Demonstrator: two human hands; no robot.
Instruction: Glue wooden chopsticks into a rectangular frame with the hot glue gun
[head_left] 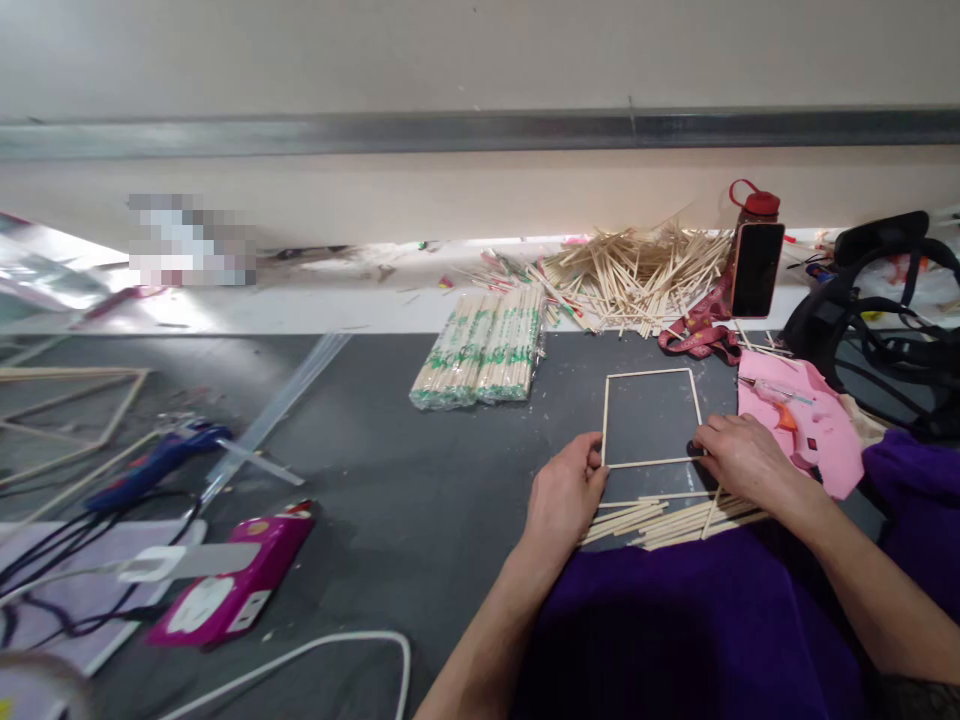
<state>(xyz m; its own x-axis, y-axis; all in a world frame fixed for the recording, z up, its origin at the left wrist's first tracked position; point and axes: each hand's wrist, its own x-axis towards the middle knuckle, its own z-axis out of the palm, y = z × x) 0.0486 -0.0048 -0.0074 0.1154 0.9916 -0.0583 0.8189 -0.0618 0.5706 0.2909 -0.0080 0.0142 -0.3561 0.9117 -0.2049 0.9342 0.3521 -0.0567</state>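
Holding a rectangular stick frame [652, 463] on the dark counter [360, 470], just beyond a spread of loose sticks [649, 522]. Pinching its near left corner between thumb and fingers of the left hand [564, 490]; closing the fingers of the right hand [742, 455] together on the near right corner, exact fingertip contact partly hidden. Probably best to press lightly and equally at both corners, keep all four sides flat and square, and avoid twisting the thin joints. Reaching forward with both forearms [487, 615], angled inward from either side of the purple clothing [652, 620]; right hand knuckles-up, fingers curled down, left of the glue gun [786, 416].
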